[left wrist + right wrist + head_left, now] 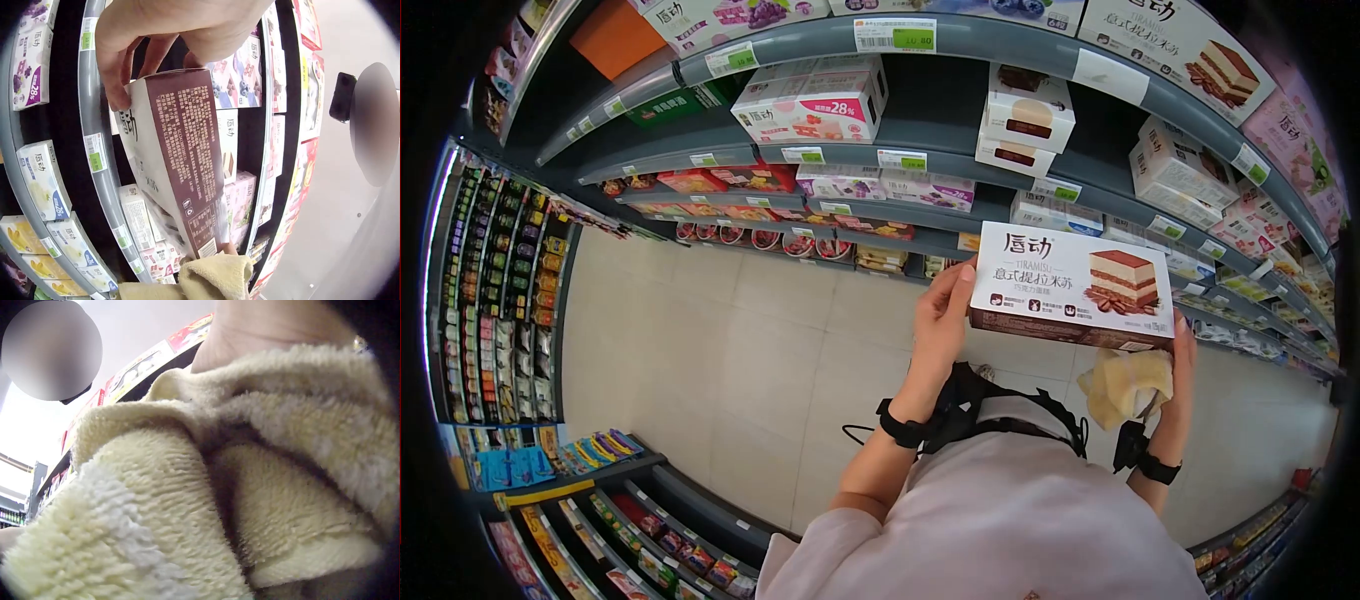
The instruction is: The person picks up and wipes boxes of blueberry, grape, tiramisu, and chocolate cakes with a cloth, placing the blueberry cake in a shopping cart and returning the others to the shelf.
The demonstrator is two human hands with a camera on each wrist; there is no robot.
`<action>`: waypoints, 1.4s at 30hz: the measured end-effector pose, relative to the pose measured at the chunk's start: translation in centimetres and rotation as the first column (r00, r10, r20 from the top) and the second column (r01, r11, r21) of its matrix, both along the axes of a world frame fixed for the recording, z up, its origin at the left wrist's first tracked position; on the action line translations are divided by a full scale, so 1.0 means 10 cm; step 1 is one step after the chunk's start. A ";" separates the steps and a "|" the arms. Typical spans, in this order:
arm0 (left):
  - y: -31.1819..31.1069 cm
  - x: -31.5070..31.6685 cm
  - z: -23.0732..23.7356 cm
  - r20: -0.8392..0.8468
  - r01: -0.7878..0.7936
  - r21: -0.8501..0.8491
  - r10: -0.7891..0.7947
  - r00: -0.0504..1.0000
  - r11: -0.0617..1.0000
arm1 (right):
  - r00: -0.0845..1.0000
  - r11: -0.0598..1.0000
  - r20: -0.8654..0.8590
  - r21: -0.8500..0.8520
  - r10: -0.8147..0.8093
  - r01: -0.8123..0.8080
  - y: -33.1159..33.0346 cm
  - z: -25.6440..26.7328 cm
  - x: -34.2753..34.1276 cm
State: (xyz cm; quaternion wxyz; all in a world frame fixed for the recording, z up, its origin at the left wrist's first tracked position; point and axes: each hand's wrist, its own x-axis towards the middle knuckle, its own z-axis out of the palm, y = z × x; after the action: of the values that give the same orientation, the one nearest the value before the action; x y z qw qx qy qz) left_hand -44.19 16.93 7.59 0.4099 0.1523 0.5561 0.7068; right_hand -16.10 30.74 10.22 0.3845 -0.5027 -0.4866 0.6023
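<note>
A white and brown tiramisu cake box (1055, 268) is held up in front of the shelves, its printed face toward the head camera. My left hand (945, 308) grips its left end, with the thumb near the top corner. In the left wrist view, the fingers of that hand (172, 28) curl over the edge of the box (187, 150), and its brown text-covered side shows. My right hand (1184, 362) holds the opposite end, and a yellow towel (1122, 388) hangs from it below the box. The towel (144, 506) fills most of the right wrist view and hides that hand's fingers.
Curved shelves (960, 160) ahead carry boxed cakes, including a pink-and-white box (812, 105) and stacked white boxes (1028, 115). Price tags (895, 36) line their edges. Snack racks (510, 290) stand at far left, more shelving (655, 530) at lower left. Pale tiled floor (700, 380) lies between.
</note>
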 end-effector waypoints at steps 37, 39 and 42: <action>-0.68 -0.93 -0.61 0.004 -0.509 -0.071 0.510 0.860 0.858 | 0.880 0.845 0.087 -0.339 0.467 -0.415 -0.23 -0.27 -1.70; -0.68 -0.94 -0.61 -0.009 -0.513 -0.074 0.513 0.858 0.856 | 0.879 0.848 0.098 -0.333 0.466 -0.413 -0.24 -0.26 -1.73; -0.68 -0.96 -0.60 -0.007 -0.523 -0.057 0.524 0.852 0.850 | 0.884 0.852 0.095 -0.333 0.457 -0.404 -0.27 -0.19 -1.81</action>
State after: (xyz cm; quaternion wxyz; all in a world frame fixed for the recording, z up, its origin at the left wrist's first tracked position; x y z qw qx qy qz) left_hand -53.80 10.10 1.56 0.2085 -0.0197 0.5947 0.7762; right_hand -34.21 28.03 8.35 0.1142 -0.4831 -0.5196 0.6954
